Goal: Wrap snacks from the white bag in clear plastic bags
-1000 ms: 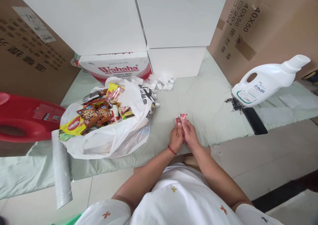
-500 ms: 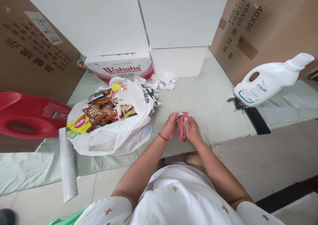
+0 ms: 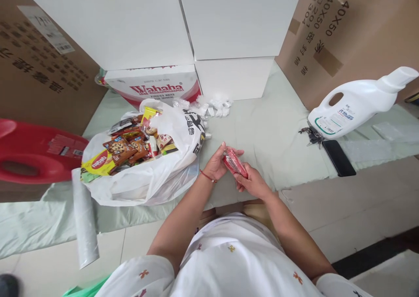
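Note:
Between my hands, above the cloth at the table's front, is a small red packet (image 3: 235, 162) with a shiny clear-looking wrapper. It is tilted, and its contents cannot be made out. My left hand (image 3: 216, 164) holds its far end, thumb on the near side and fingertips showing beyond it. My right hand (image 3: 253, 181) grips the near end between thumb and fingers. To the left stands a white plastic bag (image 3: 144, 192) full of snack packets, among them brown cookie packets (image 3: 120, 150) and a yellow wafer packet (image 3: 102, 162).
Small white wrapped pieces (image 3: 216, 108) lie behind the bag, before a Wahaha carton (image 3: 153, 85). At left are a red jug (image 3: 49, 153) and a plastic roll (image 3: 85, 222). At right are a white detergent bottle (image 3: 353, 102), keys (image 3: 312, 135) and a black phone (image 3: 338, 158).
The red packet has turned from nearly upright in view to a slant, its far end now toward my left hand. My right hand has moved to its lower end.

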Available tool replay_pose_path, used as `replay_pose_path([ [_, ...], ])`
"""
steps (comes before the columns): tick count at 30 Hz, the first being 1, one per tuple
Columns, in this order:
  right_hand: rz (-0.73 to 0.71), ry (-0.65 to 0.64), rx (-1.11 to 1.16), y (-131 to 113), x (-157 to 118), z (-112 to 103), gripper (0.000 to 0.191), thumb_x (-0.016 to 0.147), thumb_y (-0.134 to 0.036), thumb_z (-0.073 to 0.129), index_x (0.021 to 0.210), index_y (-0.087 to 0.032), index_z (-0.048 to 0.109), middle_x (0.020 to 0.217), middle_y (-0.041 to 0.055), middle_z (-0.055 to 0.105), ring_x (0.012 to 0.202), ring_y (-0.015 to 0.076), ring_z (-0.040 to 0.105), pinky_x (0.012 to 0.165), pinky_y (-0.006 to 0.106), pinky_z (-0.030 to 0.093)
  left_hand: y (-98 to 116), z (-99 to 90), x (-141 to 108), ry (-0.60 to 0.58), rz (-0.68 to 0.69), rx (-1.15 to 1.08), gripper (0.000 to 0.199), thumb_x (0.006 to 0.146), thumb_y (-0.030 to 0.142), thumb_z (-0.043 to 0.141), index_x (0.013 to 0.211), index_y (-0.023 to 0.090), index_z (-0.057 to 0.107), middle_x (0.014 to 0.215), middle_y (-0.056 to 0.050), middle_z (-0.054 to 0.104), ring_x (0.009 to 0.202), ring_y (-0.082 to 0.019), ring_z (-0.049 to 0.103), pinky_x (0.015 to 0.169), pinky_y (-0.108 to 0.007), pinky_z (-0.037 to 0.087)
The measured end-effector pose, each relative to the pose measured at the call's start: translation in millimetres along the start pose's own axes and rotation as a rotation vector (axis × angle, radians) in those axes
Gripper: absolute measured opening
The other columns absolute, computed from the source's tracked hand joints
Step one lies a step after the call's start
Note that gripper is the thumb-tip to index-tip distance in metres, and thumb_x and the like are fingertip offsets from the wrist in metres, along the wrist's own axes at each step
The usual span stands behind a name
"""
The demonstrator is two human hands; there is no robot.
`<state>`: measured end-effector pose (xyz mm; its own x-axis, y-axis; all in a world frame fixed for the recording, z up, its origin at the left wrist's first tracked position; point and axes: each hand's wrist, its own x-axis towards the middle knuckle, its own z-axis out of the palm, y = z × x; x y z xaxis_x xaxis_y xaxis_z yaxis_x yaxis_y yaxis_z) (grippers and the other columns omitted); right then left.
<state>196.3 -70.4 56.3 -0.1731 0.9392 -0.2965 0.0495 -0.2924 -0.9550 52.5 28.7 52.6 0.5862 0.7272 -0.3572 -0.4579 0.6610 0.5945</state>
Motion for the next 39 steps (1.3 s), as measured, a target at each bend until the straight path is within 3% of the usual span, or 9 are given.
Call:
replay_pose_path([
  [5, 0.066, 0.035, -0.122, 2, 3, -7, 0.034, 0.087, -0.051, 0.067, 0.098, -0.024, 0.05, 0.073, -0.0011, 0.065, 0.061, 0.0183, 0.067, 0.053, 0.032, 0.057, 0, -7.3, 1, 0.09, 0.032, 0.117, 0.038, 0.064, 0.025, 0.091, 0.082, 0.015, 0.059, 0.088, -0.008, 0.075, 0.089, -0.025, 0.074, 0.08, -0.036, 0.057],
  [9, 0.1, -0.008, -0.021, 2, 3, -12, 0.04, 0.087, -0.057, 0.065, 0.106, -0.023, 0.055, 0.095, 0.0055, 0.071, 0.077, 0.0198, 0.071, 0.053, 0.029, 0.058, -13, -4.8, 6, 0.132, 0.09, 0.053, 0.037, 0.066, 0.028, 0.089, 0.08, 0.016, 0.056, 0.085, -0.006, 0.074, 0.084, -0.021, 0.073, 0.077, -0.034, 0.057],
  [14, 0.052, -0.012, -0.03, -1, -2, -21, 0.04, 0.088, -0.06, 0.062, 0.089, -0.021, 0.053, 0.069, -0.0015, 0.064, 0.054, 0.0129, 0.061, 0.043, 0.023, 0.048, -9, -2.4, 2, -0.039, 0.026, 0.019, 0.036, 0.074, 0.038, 0.084, 0.094, 0.017, 0.064, 0.103, -0.009, 0.075, 0.1, -0.025, 0.072, 0.087, -0.039, 0.056],
  [17, 0.086, 0.019, 0.029, -4, -3, -25, 0.044, 0.087, -0.061, 0.063, 0.095, -0.019, 0.055, 0.075, 0.0005, 0.067, 0.058, 0.0136, 0.063, 0.044, 0.022, 0.048, -4, 0.4, 3, -0.088, 0.042, 0.003, 0.05, 0.076, 0.046, 0.082, 0.115, 0.022, 0.062, 0.124, -0.01, 0.069, 0.115, -0.028, 0.067, 0.096, -0.044, 0.054],
  [20, 0.13, -0.005, 0.062, -5, -3, -28, 0.046, 0.085, -0.061, 0.066, 0.106, -0.02, 0.058, 0.086, 0.0038, 0.069, 0.075, 0.019, 0.069, 0.052, 0.026, 0.055, -6, 4.6, 9, -0.01, 0.072, 0.079, 0.048, 0.069, 0.035, 0.089, 0.105, 0.02, 0.061, 0.113, -0.008, 0.072, 0.105, -0.025, 0.07, 0.088, -0.039, 0.055],
  [25, 0.095, 0.189, 0.072, 0, -5, -36, 0.07, 0.08, -0.053, 0.073, 0.14, -0.025, 0.048, 0.12, 0.0091, 0.068, 0.084, 0.0205, 0.068, 0.064, 0.034, 0.06, -16, 14.3, 22, 0.053, 0.111, 0.085, 0.044, 0.067, 0.033, 0.091, 0.091, 0.017, 0.057, 0.095, -0.007, 0.074, 0.091, -0.021, 0.07, 0.084, -0.035, 0.054],
  [30, 0.031, 0.284, 0.021, 3, -9, -45, 0.049, 0.083, -0.054, 0.07, 0.119, -0.021, 0.064, 0.097, 0.0034, 0.072, 0.082, 0.0199, 0.064, 0.07, 0.031, 0.053, -15, 23.0, 27, -0.051, 0.035, 0.061, 0.046, 0.078, 0.048, 0.08, 0.112, 0.021, 0.063, 0.123, -0.009, 0.068, 0.116, -0.024, 0.063, 0.097, -0.038, 0.05],
  [34, 0.044, 0.513, 0.045, -1, -18, -79, 0.047, 0.08, -0.054, 0.073, 0.112, -0.021, 0.068, 0.099, 0.004, 0.073, 0.083, 0.02, 0.064, 0.074, 0.031, 0.052, 2, 7.5, 11, 0.142, 0.341, 0.388, 0.035, 0.087, 0.047, 0.069, 0.113, 0.025, 0.064, 0.132, -0.007, 0.062, 0.129, -0.024, 0.055, 0.106, -0.039, 0.045],
  [39, 0.071, 0.8, 0.049, -10, 10, -169, 0.042, 0.067, -0.053, 0.081, 0.087, -0.018, 0.069, 0.077, 0.0036, 0.07, 0.062, 0.0166, 0.06, 0.058, 0.029, 0.047, 16, -35.9, -47, 0.243, 0.63, 1.206, 0.018, 0.093, 0.033, 0.061, 0.108, 0.023, 0.066, 0.124, -0.01, 0.063, 0.121, -0.025, 0.058, 0.108, -0.046, 0.045],
])
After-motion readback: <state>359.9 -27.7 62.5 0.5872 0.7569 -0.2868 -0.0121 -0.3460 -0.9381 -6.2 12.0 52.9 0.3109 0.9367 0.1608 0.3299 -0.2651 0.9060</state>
